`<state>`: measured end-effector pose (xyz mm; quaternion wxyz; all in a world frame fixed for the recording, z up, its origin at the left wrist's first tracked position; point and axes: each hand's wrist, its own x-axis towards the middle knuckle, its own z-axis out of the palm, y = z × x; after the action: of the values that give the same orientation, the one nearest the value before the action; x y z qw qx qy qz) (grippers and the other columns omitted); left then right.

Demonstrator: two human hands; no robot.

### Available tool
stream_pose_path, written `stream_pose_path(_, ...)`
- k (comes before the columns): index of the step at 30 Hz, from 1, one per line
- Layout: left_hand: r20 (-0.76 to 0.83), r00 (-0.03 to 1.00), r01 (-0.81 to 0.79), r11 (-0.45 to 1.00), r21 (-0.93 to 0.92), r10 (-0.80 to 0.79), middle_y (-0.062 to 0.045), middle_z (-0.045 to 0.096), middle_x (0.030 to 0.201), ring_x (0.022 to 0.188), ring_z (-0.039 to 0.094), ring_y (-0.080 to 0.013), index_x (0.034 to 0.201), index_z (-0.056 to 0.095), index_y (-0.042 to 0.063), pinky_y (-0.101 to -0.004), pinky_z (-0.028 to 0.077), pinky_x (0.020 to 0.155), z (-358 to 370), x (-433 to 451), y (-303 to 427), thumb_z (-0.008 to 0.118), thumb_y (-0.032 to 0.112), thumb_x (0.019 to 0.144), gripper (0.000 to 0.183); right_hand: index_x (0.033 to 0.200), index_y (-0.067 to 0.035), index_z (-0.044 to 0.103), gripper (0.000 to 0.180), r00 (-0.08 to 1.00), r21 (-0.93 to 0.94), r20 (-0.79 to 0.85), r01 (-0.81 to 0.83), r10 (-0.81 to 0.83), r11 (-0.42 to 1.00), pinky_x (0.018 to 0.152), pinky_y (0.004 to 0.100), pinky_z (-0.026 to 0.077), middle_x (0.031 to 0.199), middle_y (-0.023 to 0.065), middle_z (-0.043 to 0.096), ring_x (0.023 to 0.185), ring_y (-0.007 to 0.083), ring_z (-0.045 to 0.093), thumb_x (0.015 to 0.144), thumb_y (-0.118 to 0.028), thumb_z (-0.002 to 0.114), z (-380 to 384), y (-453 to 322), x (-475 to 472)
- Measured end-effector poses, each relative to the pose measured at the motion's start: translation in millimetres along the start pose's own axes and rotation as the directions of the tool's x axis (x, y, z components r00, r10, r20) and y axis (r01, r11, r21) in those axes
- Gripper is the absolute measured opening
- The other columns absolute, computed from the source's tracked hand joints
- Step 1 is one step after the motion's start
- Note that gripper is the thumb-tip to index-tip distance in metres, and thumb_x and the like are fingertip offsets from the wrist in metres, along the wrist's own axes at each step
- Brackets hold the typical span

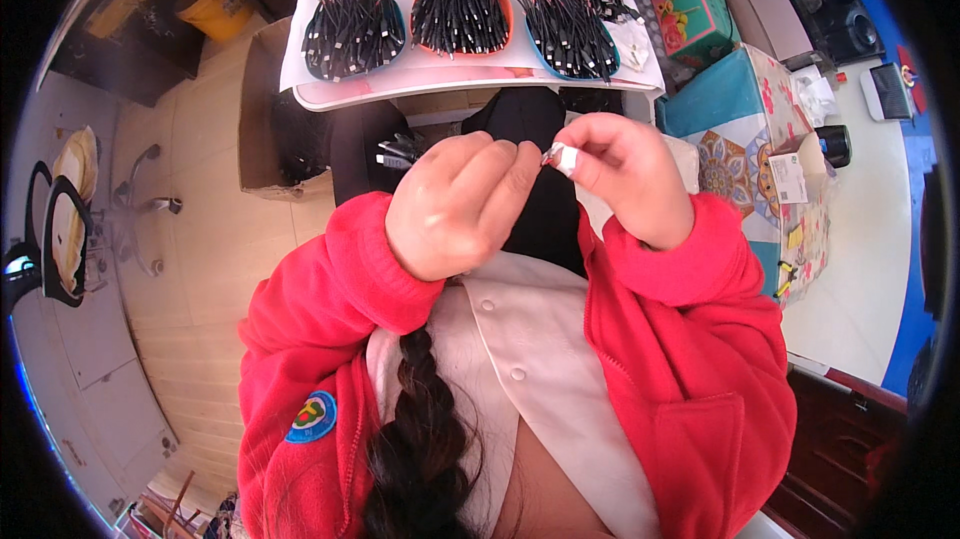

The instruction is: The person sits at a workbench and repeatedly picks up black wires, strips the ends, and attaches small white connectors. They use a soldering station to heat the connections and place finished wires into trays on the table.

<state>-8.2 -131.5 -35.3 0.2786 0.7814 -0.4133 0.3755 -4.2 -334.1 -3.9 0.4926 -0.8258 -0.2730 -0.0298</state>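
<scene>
My left hand is closed around black USB cables, whose metal plugs stick out on its left side. Reddish wire ends show between the fingertips of both hands, above my lap. My right hand pinches these wire ends between thumb and forefinger. White tape wraps the right thumb. Most of the cables' length is hidden inside the left fist, so I cannot tell how many there are.
On a white table ahead, a blue bowl, an orange bowl and another blue bowl hold many black cables. A cardboard box stands left on the floor. Yellow-handled pliers lie on the right.
</scene>
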Motion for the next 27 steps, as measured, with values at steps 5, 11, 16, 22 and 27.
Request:
stream_pose_path(5, 0.083, 0.956, 0.292, 0.905, -0.308, -0.280, -0.014, 0.058, 0.073, 0.063, 0.059, -0.0283, 0.092, 0.062, -0.006, -0.0349, 0.049, 0.056, 1.7, -3.1, 0.1, 0.067, -0.004, 0.071, 0.021, 0.097, 0.001, 0.065, 0.013, 0.939, 0.386, 0.159, -0.344, 0.306, 0.856, 0.067, 0.0253, 0.048, 0.087, 0.0031, 0.063, 0.075, 0.0135, 0.057, 0.087, -0.006, 0.065, -7.4, 6.0, -1.2)
stream_pose_path(11, 0.232, 0.846, 0.526, 0.685, -0.504, -0.480, -0.012, 0.058, 0.068, 0.056, 0.055, -0.0183, 0.090, 0.066, -0.005, -0.0267, 0.044, 0.053, 0.1, -1.4, 1.8, 0.067, -0.006, 0.078, 0.012, 0.097, 0.000, 0.064, 0.032, 0.747, -0.454, 0.223, 0.648, -0.626, 0.611, 0.065, 0.0317, 0.046, 0.088, 0.0103, 0.061, 0.077, 0.0247, 0.058, 0.065, 0.000, 0.069, -23.5, 6.6, 17.1)
stream_pose_path(16, 0.073, 0.922, 0.376, 0.834, -0.405, -0.380, -0.014, 0.059, 0.072, 0.060, 0.059, -0.0268, 0.091, 0.064, -0.004, -0.0333, 0.047, 0.054, 7.6, -6.1, 1.4, 0.068, -0.003, 0.077, 0.015, 0.090, 0.000, 0.063, 0.021, 0.876, -0.360, 0.102, 0.474, -0.471, 0.803, 0.061, 0.0269, 0.044, 0.085, 0.0068, 0.059, 0.070, 0.0179, 0.056, 0.070, 0.001, 0.069, -10.4, 6.3, 16.0)
stream_pose_path(22, 0.097, 0.926, 0.374, 0.844, -0.385, -0.365, -0.013, 0.060, 0.071, 0.059, 0.058, -0.0247, 0.093, 0.064, -0.004, -0.0319, 0.047, 0.054, 7.5, -10.9, 2.8, 0.067, -0.003, 0.078, 0.016, 0.092, -0.001, 0.063, 0.020, 0.999, 0.035, -0.028, -0.019, 0.020, 0.999, 0.061, 0.0248, 0.045, 0.085, 0.0065, 0.060, 0.067, 0.0150, 0.055, 0.073, 0.002, 0.069, -6.9, 7.0, 3.3)
stream_pose_path(27, 0.341, 0.779, 0.616, 0.545, -0.568, -0.526, -0.012, 0.061, 0.071, 0.057, 0.057, -0.0180, 0.090, 0.066, -0.005, -0.0276, 0.045, 0.052, -1.2, -8.4, 3.2, 0.067, -0.002, 0.080, 0.011, 0.090, -0.001, 0.064, 0.025, 0.758, -0.500, 0.151, 0.612, -0.635, 0.612, 0.059, 0.0316, 0.046, 0.086, 0.0076, 0.060, 0.075, 0.0240, 0.058, 0.065, -0.001, 0.069, -21.2, 6.1, 5.2)
